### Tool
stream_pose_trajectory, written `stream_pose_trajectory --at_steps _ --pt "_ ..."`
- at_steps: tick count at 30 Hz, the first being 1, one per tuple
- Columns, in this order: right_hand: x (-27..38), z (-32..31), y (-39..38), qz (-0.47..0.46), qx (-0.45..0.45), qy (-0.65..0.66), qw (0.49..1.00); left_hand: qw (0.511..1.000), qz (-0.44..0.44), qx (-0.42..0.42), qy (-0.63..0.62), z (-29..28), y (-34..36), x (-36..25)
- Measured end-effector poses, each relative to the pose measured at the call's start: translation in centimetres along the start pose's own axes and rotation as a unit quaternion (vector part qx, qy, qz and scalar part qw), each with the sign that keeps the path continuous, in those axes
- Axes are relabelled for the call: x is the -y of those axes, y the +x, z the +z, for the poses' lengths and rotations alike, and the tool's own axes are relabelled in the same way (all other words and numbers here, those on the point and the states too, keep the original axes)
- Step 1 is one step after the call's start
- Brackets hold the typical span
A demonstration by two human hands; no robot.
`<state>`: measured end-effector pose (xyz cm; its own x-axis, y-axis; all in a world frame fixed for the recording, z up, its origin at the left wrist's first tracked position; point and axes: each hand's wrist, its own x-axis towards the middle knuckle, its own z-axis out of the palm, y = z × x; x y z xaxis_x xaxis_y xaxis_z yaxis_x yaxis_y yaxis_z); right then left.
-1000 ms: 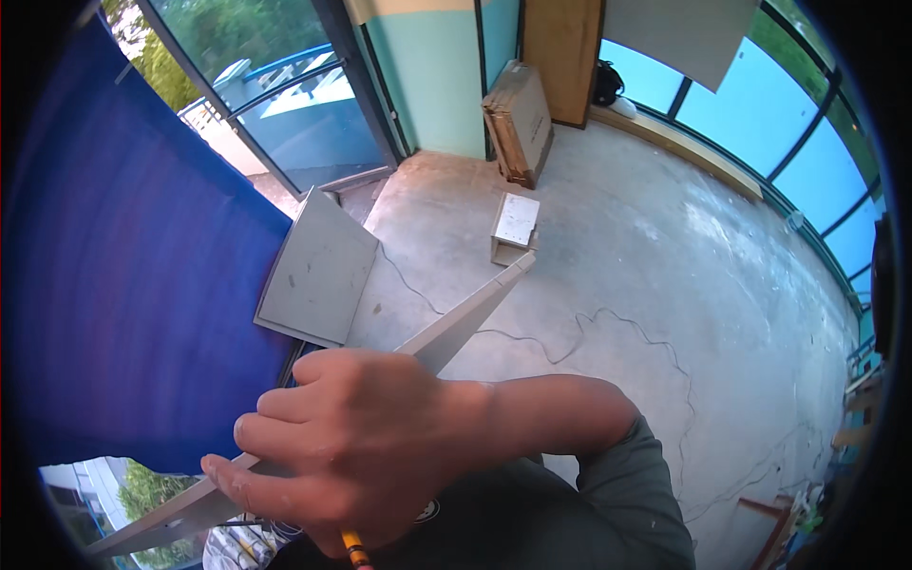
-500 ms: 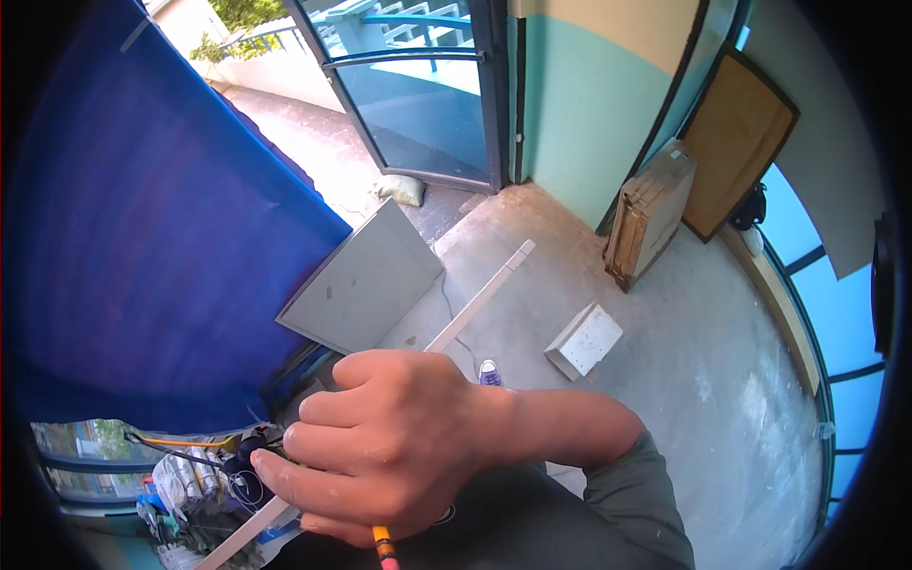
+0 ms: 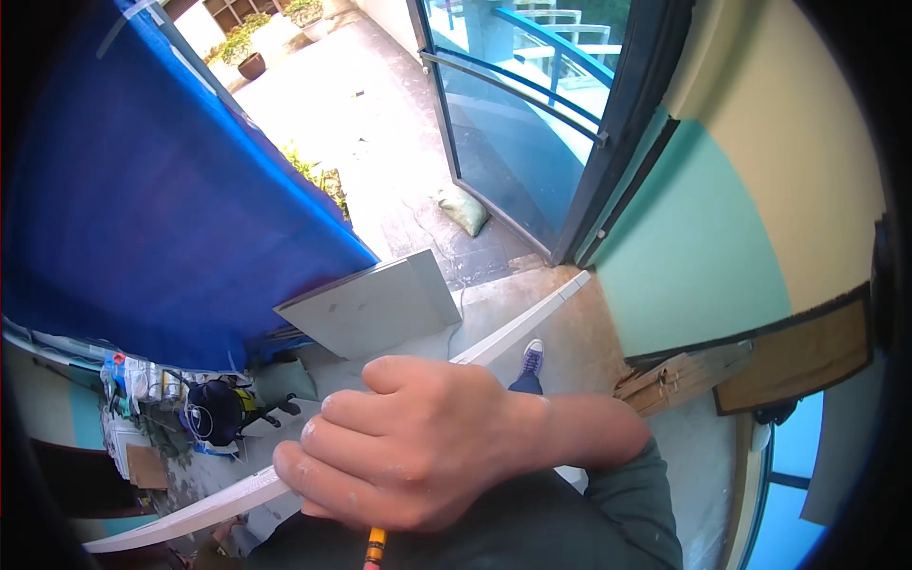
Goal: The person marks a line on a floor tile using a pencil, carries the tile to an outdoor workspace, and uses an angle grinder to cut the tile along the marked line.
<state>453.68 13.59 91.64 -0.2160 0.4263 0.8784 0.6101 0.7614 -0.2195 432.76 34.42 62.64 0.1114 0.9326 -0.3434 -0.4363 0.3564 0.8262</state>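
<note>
My right hand (image 3: 399, 446) is closed around a long, narrow, pale board (image 3: 511, 318), its back uppermost and its fingers curled over the board. A yellow pencil with a pink eraser (image 3: 375, 544) sticks out below the same hand, held within it. The board runs diagonally from the lower left toward the doorway. My left hand is not in view. Beyond the board a flat grey panel (image 3: 370, 309) leans near a blue hanging sheet (image 3: 161, 199). A purple sneaker (image 3: 532, 359) shows on the floor below the board.
An open glass door (image 3: 513, 142) stands ahead, with a sack (image 3: 464, 211) at its foot. A cardboard package (image 3: 679, 375) and brown board (image 3: 788, 351) lean by the right wall (image 3: 693, 218). Bags, cables and other clutter (image 3: 209, 408) lie at the left.
My view has swung left, so the door and wall sit farther right and more clutter shows. My right hand, still gripping board and pencil, appears slightly farther right and lower.
</note>
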Motion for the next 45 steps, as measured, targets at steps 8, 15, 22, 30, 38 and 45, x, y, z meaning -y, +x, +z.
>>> stream_pose_trajectory --at_steps 8,15,22,30,38,45 --pt "-17.7 -9.8 1.8 -0.041 0.026 0.110 0.993 0.988 0.047 -0.140 -0.042 10.3 2.4 3.4" --pt "-30.8 -9.1 3.5 -0.087 0.042 0.233 0.968 0.969 0.073 -0.227 -0.061 16.0 8.0 5.8" --pt "-42.5 -4.4 8.1 -0.145 0.103 0.307 0.935 0.951 0.082 -0.283 -0.090 20.0 17.8 6.1" --pt "-53.5 0.3 14.1 -0.187 0.169 0.396 0.883 0.922 0.094 -0.354 -0.129 22.9 25.8 4.9" --pt "-66.3 6.7 18.2 -0.243 0.172 0.491 0.819 0.876 0.131 -0.430 -0.174 25.1 36.0 5.3" --pt "-80.0 13.8 23.0 -0.336 0.223 0.540 0.739 0.810 0.170 -0.507 -0.240 27.6 48.6 7.4"
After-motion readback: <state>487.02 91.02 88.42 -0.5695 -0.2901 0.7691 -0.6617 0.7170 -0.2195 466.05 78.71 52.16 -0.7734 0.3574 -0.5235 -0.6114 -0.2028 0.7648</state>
